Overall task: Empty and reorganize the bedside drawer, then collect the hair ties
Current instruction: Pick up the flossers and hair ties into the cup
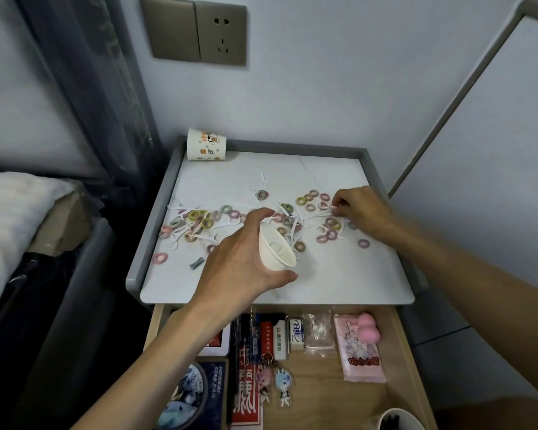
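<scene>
Left hand: the left hand (pixel 236 262) is gripping a small white cup (pixel 277 249), thumb under the rim and fingers curled over the base, and is tilting its mouth toward the scatter.
Right hand: the right hand (pixel 362 212) is pinching something small with its fingers (pixel 339 203) at the right of the pile; whether it is a tie or a pick cannot be told.
Where the ties are: the hair ties (pixel 301 200) are lying loose across the table (pixel 323 274), tangled among white floss picks (pixel 264 180). Few, if any, are showing in the cup.
Risk, mixing: ties and picks are overlapping, so a pinch is likely to be lifting a pick along with a tie.
Risk, spilling: the cup is leaning steeply, so anything dropped in may be sliding back out.
Risk, strays: the table's front edge appears to have no rim, and the drawer (pixel 339 389) is standing open just below, so a flicked tie could be falling among the sorted things.
Risk, overlooking: outlying ties near the left rim and far right may be getting missed.
Ties: small soft fabric rings in pastel pink, olive, lilac and yellow, looking stretchy and light.
Picks: thin, rigid plastic with forked heads, apt to be snagging on the rings.
Cup: thin paper, tapered, easily crushed.
Table: smooth pale marble-look top with a raised grey rim on three sides.
Printed cup (pixel 205 145): paper, lying on its side at the back left corner.
</scene>
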Demonstrator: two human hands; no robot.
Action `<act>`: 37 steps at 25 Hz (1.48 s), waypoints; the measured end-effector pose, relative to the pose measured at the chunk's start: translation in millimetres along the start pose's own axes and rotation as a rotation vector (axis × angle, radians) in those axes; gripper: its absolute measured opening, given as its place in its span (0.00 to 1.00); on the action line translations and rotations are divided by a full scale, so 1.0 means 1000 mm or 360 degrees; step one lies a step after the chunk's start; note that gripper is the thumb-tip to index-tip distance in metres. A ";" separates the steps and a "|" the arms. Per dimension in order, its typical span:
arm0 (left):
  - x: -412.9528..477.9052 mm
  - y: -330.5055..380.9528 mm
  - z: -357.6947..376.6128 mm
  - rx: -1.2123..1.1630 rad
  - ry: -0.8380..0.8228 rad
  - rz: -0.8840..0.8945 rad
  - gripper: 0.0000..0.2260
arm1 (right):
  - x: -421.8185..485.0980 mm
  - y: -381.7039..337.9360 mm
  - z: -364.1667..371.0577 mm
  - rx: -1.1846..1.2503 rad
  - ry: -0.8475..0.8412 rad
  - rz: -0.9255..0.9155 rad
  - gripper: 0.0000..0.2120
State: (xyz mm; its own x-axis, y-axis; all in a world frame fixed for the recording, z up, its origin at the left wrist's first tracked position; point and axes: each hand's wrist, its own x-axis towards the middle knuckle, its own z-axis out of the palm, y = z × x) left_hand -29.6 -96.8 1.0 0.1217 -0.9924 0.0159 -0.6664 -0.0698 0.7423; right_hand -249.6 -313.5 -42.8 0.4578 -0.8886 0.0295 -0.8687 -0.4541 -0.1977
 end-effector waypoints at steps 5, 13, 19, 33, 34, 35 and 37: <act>0.000 -0.002 0.000 0.0021 0.0013 -0.0007 0.41 | -0.024 -0.018 -0.028 0.0364 0.0241 0.0247 0.06; 0.000 -0.005 0.006 0.0015 0.0021 -0.0006 0.41 | -0.088 -0.099 -0.062 0.0946 -0.0132 -0.0205 0.07; -0.005 -0.001 0.012 0.0123 -0.0051 0.0046 0.43 | -0.094 -0.116 -0.035 0.0793 -0.0337 -0.0573 0.09; 0.002 -0.004 0.005 0.0119 0.0023 0.0041 0.42 | -0.014 0.020 -0.018 0.0148 -0.0374 0.0136 0.25; 0.002 -0.005 0.004 0.0116 0.0017 0.0044 0.42 | -0.009 0.019 -0.020 0.0077 -0.0454 0.0061 0.27; 0.002 -0.006 0.003 0.0111 0.0014 0.0048 0.42 | -0.006 0.018 -0.019 0.0055 -0.0471 0.0011 0.26; 0.003 -0.005 0.002 0.0108 0.0007 0.0060 0.42 | -0.001 0.012 -0.017 0.0073 -0.0433 -0.0045 0.22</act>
State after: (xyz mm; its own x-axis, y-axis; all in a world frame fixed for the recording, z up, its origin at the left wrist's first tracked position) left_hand -27.0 -99.3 -3.9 0.0989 -0.9940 0.0459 -0.7188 -0.0395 0.6941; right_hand -263.8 -319.0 -28.7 0.5213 -0.8226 -0.2271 -0.8481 -0.4698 -0.2450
